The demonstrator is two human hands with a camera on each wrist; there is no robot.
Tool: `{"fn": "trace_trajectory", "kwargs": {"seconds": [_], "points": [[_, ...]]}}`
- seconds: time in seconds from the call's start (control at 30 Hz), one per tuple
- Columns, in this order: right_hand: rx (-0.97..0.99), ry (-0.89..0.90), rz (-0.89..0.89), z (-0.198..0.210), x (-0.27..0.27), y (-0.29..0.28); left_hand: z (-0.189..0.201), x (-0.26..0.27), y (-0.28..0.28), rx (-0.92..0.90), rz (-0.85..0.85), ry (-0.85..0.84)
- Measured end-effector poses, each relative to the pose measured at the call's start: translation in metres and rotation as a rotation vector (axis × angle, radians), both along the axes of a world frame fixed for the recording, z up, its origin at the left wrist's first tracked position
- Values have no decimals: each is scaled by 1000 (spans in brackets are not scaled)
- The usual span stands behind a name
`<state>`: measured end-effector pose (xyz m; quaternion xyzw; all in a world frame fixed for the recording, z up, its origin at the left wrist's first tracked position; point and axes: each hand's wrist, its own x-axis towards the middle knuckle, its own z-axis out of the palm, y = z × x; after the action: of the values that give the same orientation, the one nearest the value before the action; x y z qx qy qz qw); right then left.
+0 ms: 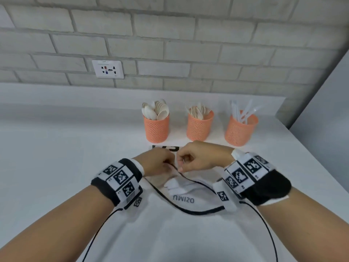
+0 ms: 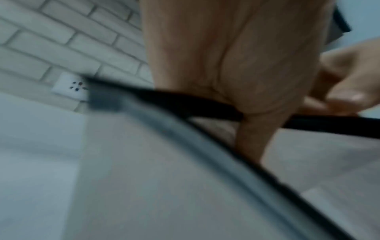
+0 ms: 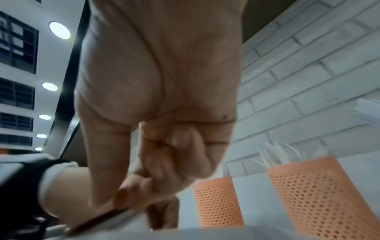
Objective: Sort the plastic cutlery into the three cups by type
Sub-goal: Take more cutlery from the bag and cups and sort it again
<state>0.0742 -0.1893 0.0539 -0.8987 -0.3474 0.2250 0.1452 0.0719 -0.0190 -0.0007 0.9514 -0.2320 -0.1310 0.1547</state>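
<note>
White bag [image 1: 181,210] printed "OSIMU" upside down, left hand [image 1: 154,163] and right hand [image 1: 200,157] each grip its black-trimmed rim [image 1: 190,179]

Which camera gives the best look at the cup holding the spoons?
The head view: the spoon cup stands whole and sharp, leftmost of three, spoon bowls above its rim. The right wrist view shows two orange cups, but which ones is unclear. The left wrist view shows no cup.
</note>
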Motion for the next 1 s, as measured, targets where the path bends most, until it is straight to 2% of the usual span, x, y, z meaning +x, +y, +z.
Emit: {"fn": "trace_trajectory", "kwargs": {"seconds": [0.07, 0.13, 0.23, 0.3, 0.5, 0.6, 0.77, 0.9, 1.0], "points": [[103, 154, -47, -5, -15, -7, -3, 1, -1, -202, 136, -113], [56, 237, -53, -12, -24, -15, 0, -3, -3, -360, 227, -232], [-160, -38, -43, -24, -29, -22, 4, -11, -9, -501, 286, -403], [-198, -124, -78, -34, -30, -24, 3, -14, -12, -562, 306, -457], [-330, -197, -165, -64, -6, -28, 2, -18, -23, -644, 329, -503], [-281, -171, -238, -69, 8, -29, 4, -19, -24, -644, 299, -497], [-413, -115, -195, -61, 20, -17, 2, -21, -19, -707, 305, -510], [-297, 40, -146, -61, 26, -11, 4, -20, -14, -726, 313, -503], [-256, 9, -129, -54, 30, -8, 5, -21, -13, -727, 305, -496]]}}
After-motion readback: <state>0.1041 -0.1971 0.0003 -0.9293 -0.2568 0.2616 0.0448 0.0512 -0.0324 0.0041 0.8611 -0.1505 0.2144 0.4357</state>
